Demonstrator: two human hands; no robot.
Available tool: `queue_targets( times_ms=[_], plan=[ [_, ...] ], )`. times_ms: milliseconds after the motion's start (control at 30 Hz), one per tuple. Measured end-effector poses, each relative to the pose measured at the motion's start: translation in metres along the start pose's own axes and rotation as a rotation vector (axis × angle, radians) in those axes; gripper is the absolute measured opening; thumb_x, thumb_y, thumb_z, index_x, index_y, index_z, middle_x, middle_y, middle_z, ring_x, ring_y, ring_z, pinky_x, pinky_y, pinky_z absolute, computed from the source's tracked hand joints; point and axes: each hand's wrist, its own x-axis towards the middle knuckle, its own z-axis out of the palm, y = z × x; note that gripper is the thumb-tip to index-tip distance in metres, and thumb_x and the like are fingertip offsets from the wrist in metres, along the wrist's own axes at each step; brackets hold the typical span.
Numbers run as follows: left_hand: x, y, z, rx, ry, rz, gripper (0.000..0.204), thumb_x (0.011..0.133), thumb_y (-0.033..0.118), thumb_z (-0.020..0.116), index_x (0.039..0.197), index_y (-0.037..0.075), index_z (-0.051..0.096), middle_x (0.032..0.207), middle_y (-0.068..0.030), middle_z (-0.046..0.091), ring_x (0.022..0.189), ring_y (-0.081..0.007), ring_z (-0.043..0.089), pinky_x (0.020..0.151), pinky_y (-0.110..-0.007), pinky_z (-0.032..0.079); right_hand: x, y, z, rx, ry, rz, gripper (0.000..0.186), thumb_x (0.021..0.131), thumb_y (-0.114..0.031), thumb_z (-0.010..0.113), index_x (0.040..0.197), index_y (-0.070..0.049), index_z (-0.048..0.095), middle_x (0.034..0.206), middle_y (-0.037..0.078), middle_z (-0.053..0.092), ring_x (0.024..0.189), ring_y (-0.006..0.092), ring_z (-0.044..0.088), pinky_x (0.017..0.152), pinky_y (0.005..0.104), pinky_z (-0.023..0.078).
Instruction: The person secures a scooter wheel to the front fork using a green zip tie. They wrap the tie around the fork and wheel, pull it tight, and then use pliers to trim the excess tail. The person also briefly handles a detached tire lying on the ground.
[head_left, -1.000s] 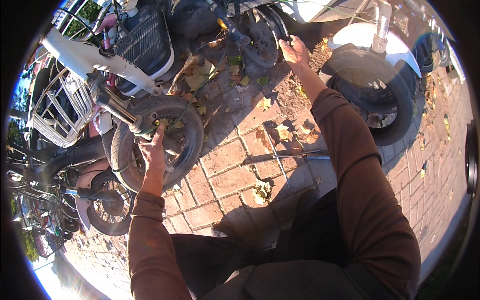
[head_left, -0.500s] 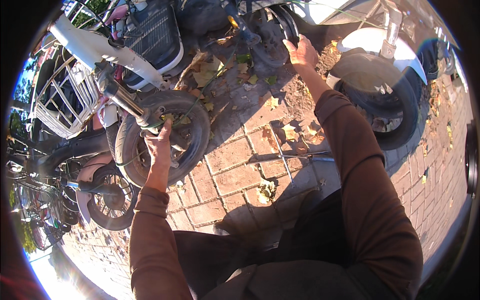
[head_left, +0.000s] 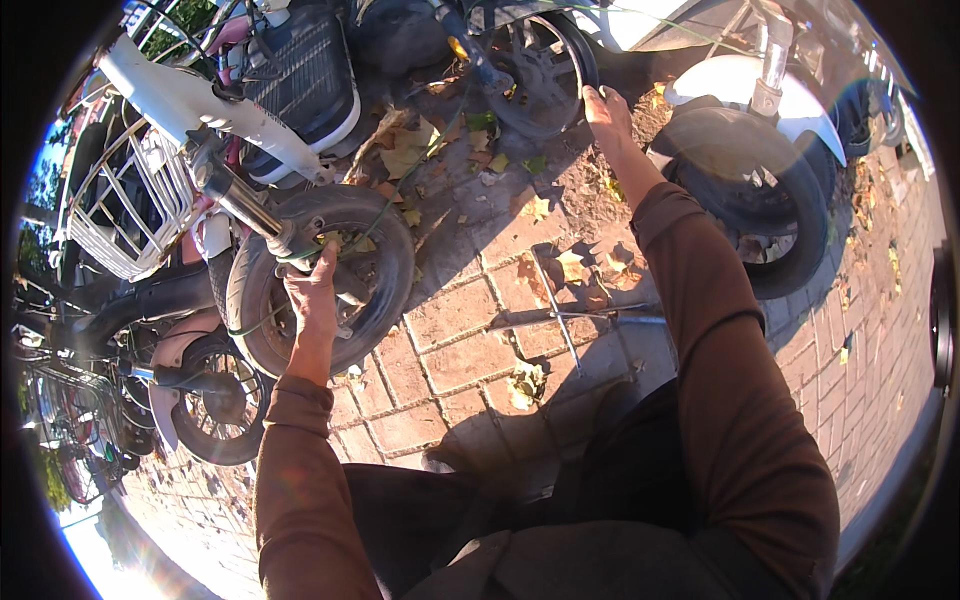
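Observation:
At the left, my left hand (head_left: 315,295) is closed around the lower end of a metal front fork (head_left: 238,190), beside the hub. The fork's wheel has a worn black tyre (head_left: 400,270), and a thin green cord crosses it. Reaching far ahead, my right hand (head_left: 610,118) has its fingers and thumb at the near right edge of a dark spoked wheel (head_left: 588,68). Its fingertips partly disappear against the rim. On the paving between my arms lies a cross-shaped metal wrench (head_left: 562,318).
A white scooter front wheel (head_left: 810,225) stands at the right, next to my right forearm. White wire basket (head_left: 130,200), scooter footboard (head_left: 300,85) and another spoked wheel (head_left: 222,400) crowd the left. Dry leaves (head_left: 405,150) litter the brick paving (head_left: 455,335).
The far dark wheel has shifted and shows more of its spokes. My right hand has moved slightly back along its edge, its fingers drawn closer in. My left hand keeps its hold.

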Motion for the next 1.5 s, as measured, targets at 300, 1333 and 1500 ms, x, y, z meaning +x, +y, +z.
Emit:
queue_targets(
  times_ms=[300,1333,1500],
  plan=[
    [-0.002,0.004,0.002,0.011,-0.015,0.042,0.043,0.087,0.014,0.077,0.125,0.004,0.06,0.116,-0.0037,0.065,0.103,-0.0155,0.059,0.096,-0.033,0.045,0.008,-0.013,-0.008,0.004,-0.178,-0.076,0.081,0.081,-0.057,0.068,0.138,-0.001,0.052,0.131,0.023,0.06,0.122,0.0385,0.058,0.103,0.0426,0.045],
    [-0.002,0.003,-0.004,0.141,0.008,-0.03,0.055,0.085,0.023,0.078,0.131,0.0,0.058,0.125,-0.0072,0.063,0.108,-0.0179,0.057,0.099,-0.035,0.043,0.024,-0.032,-0.004,-0.205,0.017,-0.287,0.079,0.083,-0.054,0.071,0.14,-0.003,0.049,0.129,0.023,0.059,0.121,0.0386,0.056,0.101,0.0441,0.046],
    [0.0,0.004,-0.002,0.225,0.011,0.017,0.054,0.085,0.024,0.078,0.129,-0.001,0.058,0.124,-0.0083,0.063,0.107,-0.0189,0.058,0.098,-0.036,0.043,0.011,-0.015,0.003,-0.114,0.173,-0.403,0.066,0.084,-0.044,0.072,0.134,-0.005,0.054,0.123,0.02,0.061,0.113,0.038,0.06,0.095,0.0442,0.049]
  ],
)
